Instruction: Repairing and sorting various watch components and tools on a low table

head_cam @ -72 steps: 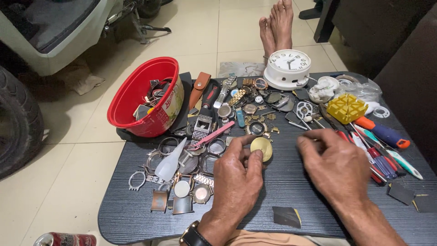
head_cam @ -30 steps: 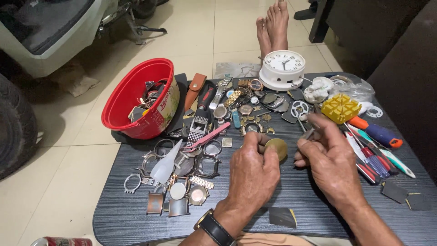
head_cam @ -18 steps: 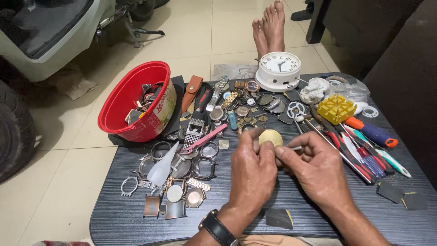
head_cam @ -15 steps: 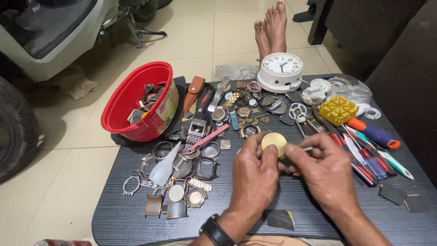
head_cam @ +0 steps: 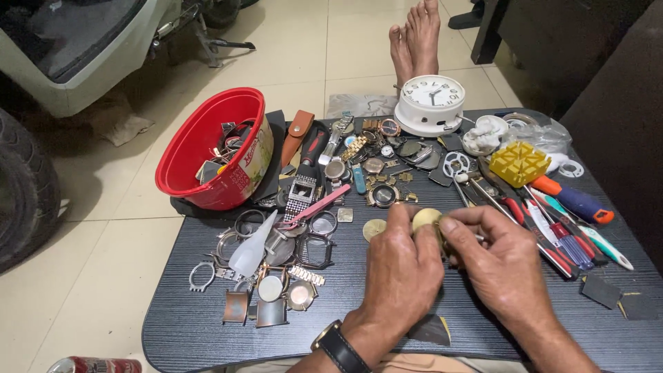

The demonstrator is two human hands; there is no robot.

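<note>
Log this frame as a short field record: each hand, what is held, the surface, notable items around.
left hand: grip on a round pale gold watch part, wristwatch worn
right hand: fingertips on the same part, thin tool partly hidden
surface: dark low table
left of hands: empty watch cases, red plastic bowl
far edge: white round clock
right side: yellow block, screwdrivers

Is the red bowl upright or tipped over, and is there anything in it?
Tilted, not flat: the red bowl leans with its mouth facing up-left, on the table's edge. It holds some watch parts, roughly a third full.
</note>
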